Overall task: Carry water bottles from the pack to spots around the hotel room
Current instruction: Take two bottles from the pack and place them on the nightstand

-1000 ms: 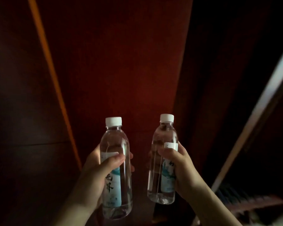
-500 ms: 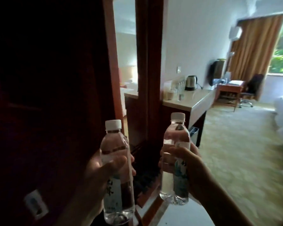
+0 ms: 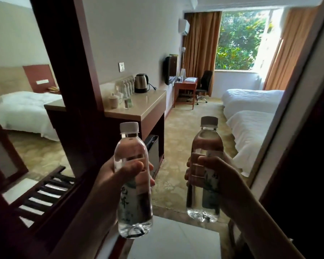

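Left hand (image 3: 118,176): clamped around the left bottle (image 3: 133,184), upright at chest height.
Right hand (image 3: 223,176): clamped around the right bottle (image 3: 206,174), upright, apart from the other.
Change: dark panelling a second ago; now the open room, so delivery can begin.
Bottles: clear, full, white-capped, labelled.
Table (image 3: 144,107): ahead, with a kettle (image 3: 141,83).

Hotel room, seen from the entry. Two white-made beds (image 3: 251,101) on the right, patterned carpet (image 3: 185,124), brown curtains (image 3: 200,43) at a big window (image 3: 239,40). Table (image 3: 138,107) along the wall carries an electric kettle (image 3: 141,83), a row of water bottles (image 3: 126,86) and cups (image 3: 113,100). Wall TV (image 3: 169,72), desk (image 3: 185,85) with office chair (image 3: 205,82), luggage rack (image 3: 45,191) low left.
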